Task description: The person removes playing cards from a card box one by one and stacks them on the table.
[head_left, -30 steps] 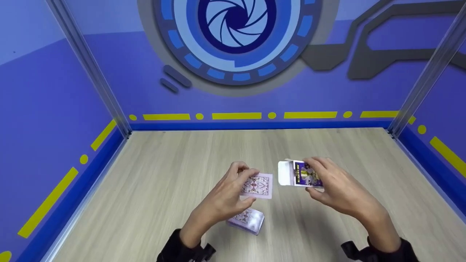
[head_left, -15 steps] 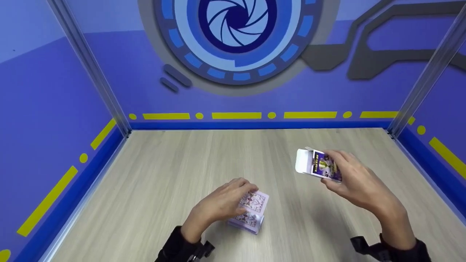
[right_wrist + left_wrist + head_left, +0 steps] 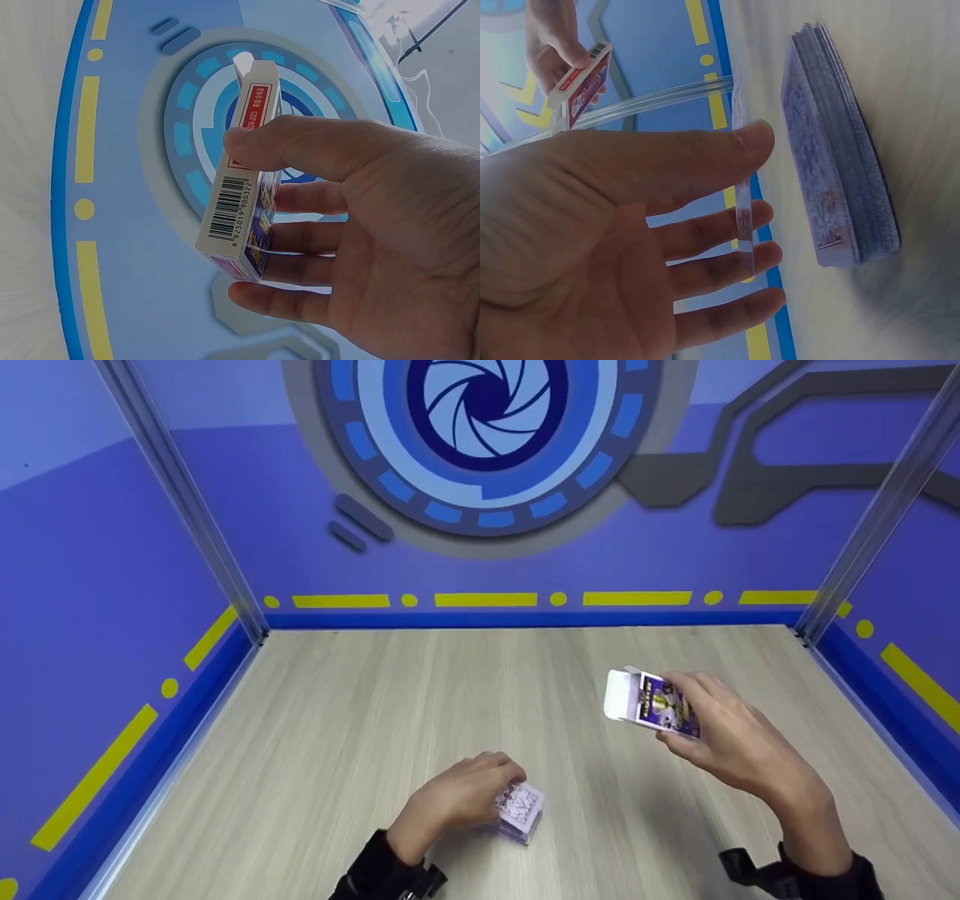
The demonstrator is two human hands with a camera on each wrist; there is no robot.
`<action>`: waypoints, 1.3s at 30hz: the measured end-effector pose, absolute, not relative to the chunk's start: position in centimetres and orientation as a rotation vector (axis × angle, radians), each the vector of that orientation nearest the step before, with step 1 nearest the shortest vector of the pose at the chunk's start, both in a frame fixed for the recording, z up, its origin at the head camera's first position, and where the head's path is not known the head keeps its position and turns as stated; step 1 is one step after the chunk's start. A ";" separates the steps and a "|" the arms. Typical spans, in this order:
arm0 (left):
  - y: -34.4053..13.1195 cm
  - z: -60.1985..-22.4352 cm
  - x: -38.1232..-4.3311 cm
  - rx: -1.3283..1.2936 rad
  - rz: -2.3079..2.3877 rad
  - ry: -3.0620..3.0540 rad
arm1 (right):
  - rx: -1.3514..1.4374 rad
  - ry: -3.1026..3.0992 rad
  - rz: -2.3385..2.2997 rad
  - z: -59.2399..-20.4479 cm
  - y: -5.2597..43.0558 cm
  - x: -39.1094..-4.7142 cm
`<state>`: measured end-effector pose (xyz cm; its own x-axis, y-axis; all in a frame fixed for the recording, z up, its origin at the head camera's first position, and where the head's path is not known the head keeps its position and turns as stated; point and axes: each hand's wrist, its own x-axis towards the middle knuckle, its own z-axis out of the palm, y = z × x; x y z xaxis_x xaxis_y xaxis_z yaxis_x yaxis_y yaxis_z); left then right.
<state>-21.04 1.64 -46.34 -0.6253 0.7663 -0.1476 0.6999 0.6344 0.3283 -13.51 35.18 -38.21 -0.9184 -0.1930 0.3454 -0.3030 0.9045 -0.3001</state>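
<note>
My left hand (image 3: 466, 791) pinches a thin few playing cards (image 3: 519, 804) with patterned backs, low over a deck of cards (image 3: 516, 832) on the table. In the left wrist view the pinched cards (image 3: 743, 214) show edge-on between thumb and fingers, and the deck (image 3: 840, 157) lies just beyond the fingertips, its edges slightly uneven. My right hand (image 3: 739, 739) holds a purple and white card box (image 3: 666, 705) above the table, thumb on one side and fingers on the other. The box's white end flap (image 3: 619, 694) hangs open toward the left. A barcode shows on the box's side (image 3: 229, 206).
A light wood-grain table (image 3: 360, 712) spreads around both hands. Blue printed panels (image 3: 480, 562) with yellow dashes stand along its back and sides, joined by metal corner posts (image 3: 187, 502).
My left hand has come down and toward me with its cards, from above the table to right over the deck. The right hand has shifted right with the box, tilting it a little.
</note>
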 end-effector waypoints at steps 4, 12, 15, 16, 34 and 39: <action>1.7 -46.8 -21.0 1.167 0.338 2.590 | 0.376 -2.769 0.502 -38.3 35.1 -13.6; 2.3 -47.5 -20.8 1.164 0.293 2.593 | 0.383 -2.763 0.517 -38.3 35.0 -13.5; 2.3 -47.7 -20.8 1.153 0.275 2.587 | 0.391 -2.762 0.518 -38.3 35.0 -13.5; 2.3 -47.7 -20.8 1.149 0.273 2.586 | 0.392 -2.762 0.518 -38.3 35.0 -13.6; 2.6 -47.9 -20.2 1.133 0.302 2.590 | 0.417 -2.760 0.506 -38.4 34.8 -13.7; 3.0 -48.1 -19.8 1.087 0.310 2.614 | 0.423 -2.761 0.507 -38.5 34.8 -13.7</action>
